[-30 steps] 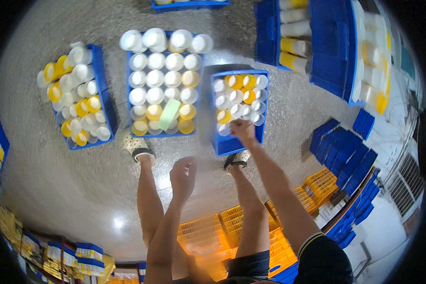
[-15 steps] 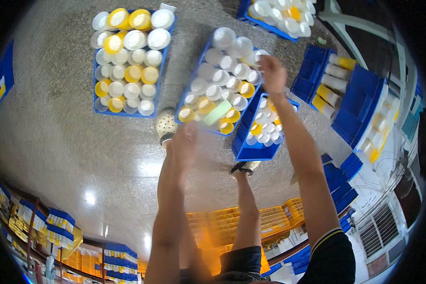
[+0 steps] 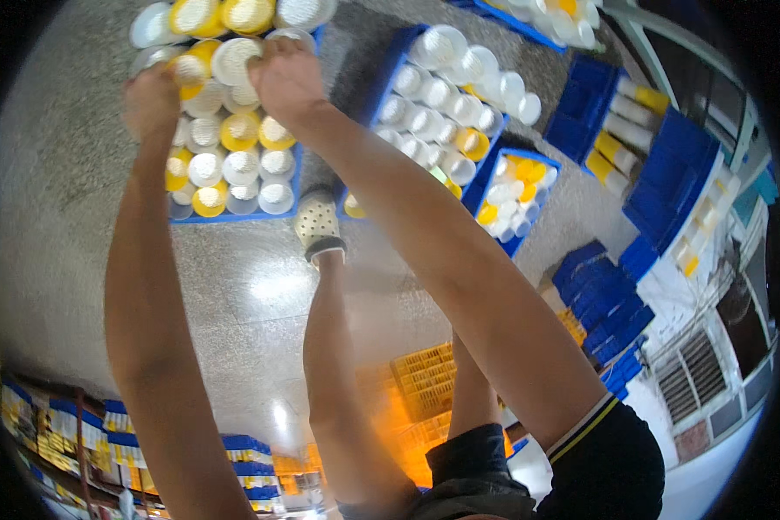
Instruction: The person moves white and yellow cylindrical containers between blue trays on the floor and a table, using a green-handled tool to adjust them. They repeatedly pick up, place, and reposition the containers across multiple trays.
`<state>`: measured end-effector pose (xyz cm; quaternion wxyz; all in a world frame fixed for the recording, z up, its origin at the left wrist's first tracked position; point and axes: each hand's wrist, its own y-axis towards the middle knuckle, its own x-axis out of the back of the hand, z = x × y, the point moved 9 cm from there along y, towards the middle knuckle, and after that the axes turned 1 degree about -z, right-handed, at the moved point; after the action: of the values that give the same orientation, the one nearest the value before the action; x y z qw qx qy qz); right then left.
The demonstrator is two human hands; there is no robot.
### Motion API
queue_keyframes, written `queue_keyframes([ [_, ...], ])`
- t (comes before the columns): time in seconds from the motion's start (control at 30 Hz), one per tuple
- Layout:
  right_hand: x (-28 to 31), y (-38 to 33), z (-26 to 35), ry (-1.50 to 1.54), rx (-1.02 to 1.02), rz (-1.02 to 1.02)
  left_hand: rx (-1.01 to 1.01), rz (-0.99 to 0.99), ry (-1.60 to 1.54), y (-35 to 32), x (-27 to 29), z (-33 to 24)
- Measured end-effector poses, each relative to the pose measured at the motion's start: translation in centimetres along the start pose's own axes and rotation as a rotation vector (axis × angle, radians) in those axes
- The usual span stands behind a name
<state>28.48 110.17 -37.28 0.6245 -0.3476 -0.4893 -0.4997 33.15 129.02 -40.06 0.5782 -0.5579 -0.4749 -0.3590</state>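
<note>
Compared with the earlier frame, reaches farther toward the upper left, bringing left hand point(image 3: 153, 100) over from the centre and right hand point(image 3: 290, 82) from beside the middle crate point(image 3: 397, 65) to the left crate point(image 3: 234, 217). Curls left fingers beside a yellow cup point(image 3: 191, 76) and bends right fingers at the edge of a white cup point(image 3: 236, 61), both in the upper part of that crate; cannot tell, through blur and overlap, whether actually grasping either. Shows close rows in the crate's lower part, seemingly done, with larger, less even cups higher up, probably not yet settled. Leaves 2 more, the middle crate and the small crate point(image 3: 481, 184) at right, untouched and also well loaded. Stands, wearing a pale perforated clog point(image 3: 318, 217), on a grey speckled floor point(image 3: 78, 260) with bright reflections left of centre. Has orange crates point(image 3: 429, 377) at lower centre, stacked blue crates point(image 3: 600, 295) at right, a grilled window point(image 3: 693, 373) at far right and loaded shelving point(image 3: 65, 425) at lower left.
</note>
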Motion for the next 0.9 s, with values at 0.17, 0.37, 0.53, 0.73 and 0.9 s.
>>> queue_keyframes([
  [0.17,7.7,-5.8,-2.9,0.265,-0.032,-0.164,-0.275,-0.393,-0.046,-9.4,6.8,-2.0],
  [0.37,19.0,-25.7,-10.0,0.435,-0.341,-0.002,-0.285,-0.184,-0.279,-31.1,8.8,-9.7],
  [0.53,24.2,-46.3,-19.4,0.175,-0.446,0.248,-0.155,0.155,-0.585,-48.2,3.2,-22.8],
  [0.73,21.5,-64.4,-30.7,0.169,-0.403,0.355,-0.173,0.250,-0.549,-60.2,-9.6,-38.2],
  [0.9,14.7,-70.0,-35.3,0.038,-0.235,0.327,-0.173,0.180,-0.487,-63.7,-20.5,-42.6],
])
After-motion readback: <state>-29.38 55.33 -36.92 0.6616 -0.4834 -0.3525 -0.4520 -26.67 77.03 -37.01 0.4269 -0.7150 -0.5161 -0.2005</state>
